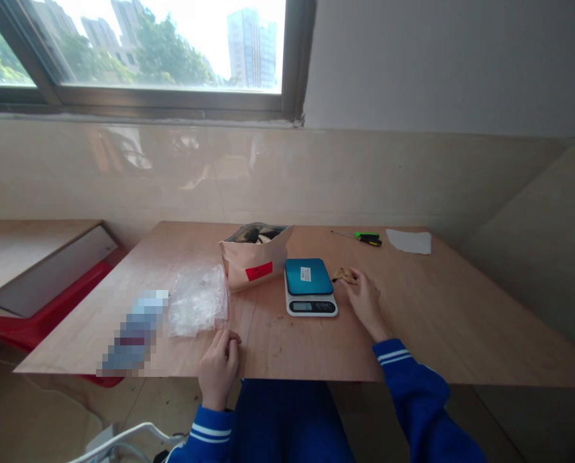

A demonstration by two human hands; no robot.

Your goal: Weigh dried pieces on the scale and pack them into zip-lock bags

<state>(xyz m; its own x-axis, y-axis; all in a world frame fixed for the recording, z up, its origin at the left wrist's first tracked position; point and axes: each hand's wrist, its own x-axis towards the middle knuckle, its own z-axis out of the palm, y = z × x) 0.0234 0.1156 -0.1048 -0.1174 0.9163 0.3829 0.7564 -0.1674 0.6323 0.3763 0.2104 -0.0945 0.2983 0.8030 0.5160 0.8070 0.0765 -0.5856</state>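
Note:
My right hand [365, 302] pinches a small, brown, dried-looking piece [346, 276] just to the right of the kitchen scale [312, 283]. The scale is white with a blue-green top plate, a white label on it and a display at the front. Behind and left of it stands a brown paper pouch [249, 260] with a red label, its top open and pale pieces showing inside. Loosely closed, my left hand [220, 363] rests at the table's front edge, below a pile of clear zip bags [198, 302]. I see nothing in its fingers.
Two screwdrivers [367, 239], one green and one black-yellow, lie at the back right beside a piece of white paper [410, 242]. A pixelated patch covers something at the table's left. Small crumbs dot the wooden table [461, 321]. A red chair [70, 302] stands to the left.

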